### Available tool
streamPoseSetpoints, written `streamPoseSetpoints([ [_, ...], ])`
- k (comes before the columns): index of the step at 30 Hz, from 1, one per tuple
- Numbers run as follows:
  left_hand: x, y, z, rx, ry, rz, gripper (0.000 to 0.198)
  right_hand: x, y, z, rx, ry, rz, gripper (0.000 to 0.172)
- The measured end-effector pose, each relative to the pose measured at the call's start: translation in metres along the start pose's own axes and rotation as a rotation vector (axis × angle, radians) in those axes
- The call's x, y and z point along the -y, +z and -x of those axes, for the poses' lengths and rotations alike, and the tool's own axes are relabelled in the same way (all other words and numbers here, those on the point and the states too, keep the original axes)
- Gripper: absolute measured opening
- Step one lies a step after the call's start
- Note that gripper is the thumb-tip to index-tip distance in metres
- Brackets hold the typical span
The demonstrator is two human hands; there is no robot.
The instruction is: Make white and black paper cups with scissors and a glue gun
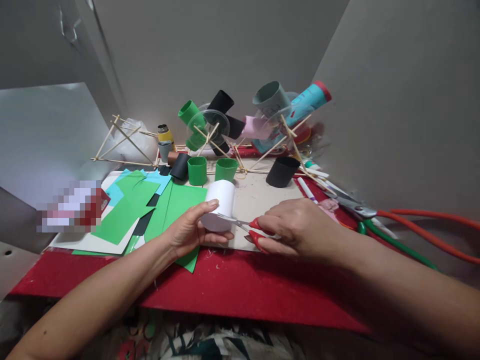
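My left hand (189,231) grips a white paper tube (220,202), fingers wrapped round it, holding it on its side above the work board. My right hand (296,227) is closed on red-handled scissors (247,226), whose blades meet the near rim of the tube. Both hands hover over the front edge of the pale board (258,197), which lies on a red mat (232,285).
Green, blue and black paper sheets (150,205) lie left of the board. Green (197,170) and black (282,171) paper cups stand behind, with stick-and-cup wheel models (210,125). Markers and orange-handled pliers (412,220) lie at right. Grey walls enclose the space.
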State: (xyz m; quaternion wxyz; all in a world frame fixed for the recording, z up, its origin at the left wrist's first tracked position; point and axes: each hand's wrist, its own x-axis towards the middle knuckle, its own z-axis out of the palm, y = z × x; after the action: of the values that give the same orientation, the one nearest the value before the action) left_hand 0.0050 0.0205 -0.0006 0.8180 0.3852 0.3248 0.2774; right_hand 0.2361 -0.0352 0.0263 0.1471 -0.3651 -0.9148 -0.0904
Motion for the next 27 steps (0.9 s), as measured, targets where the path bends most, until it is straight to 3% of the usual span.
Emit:
streamPoseSetpoints([
  [5,0.000,0.002,0.002,0.037,-0.022,0.027,0.051,0.002,0.001,0.001,-0.026,-0.011,-0.040,0.039],
  [11,0.001,0.004,0.004,0.105,-0.025,0.027,0.052,0.004,0.003,0.002,-0.011,0.019,-0.126,0.026],
  [27,0.002,0.005,0.003,0.006,0.034,0.073,0.049,0.002,0.012,0.004,-0.060,-0.032,-0.021,0.037],
])
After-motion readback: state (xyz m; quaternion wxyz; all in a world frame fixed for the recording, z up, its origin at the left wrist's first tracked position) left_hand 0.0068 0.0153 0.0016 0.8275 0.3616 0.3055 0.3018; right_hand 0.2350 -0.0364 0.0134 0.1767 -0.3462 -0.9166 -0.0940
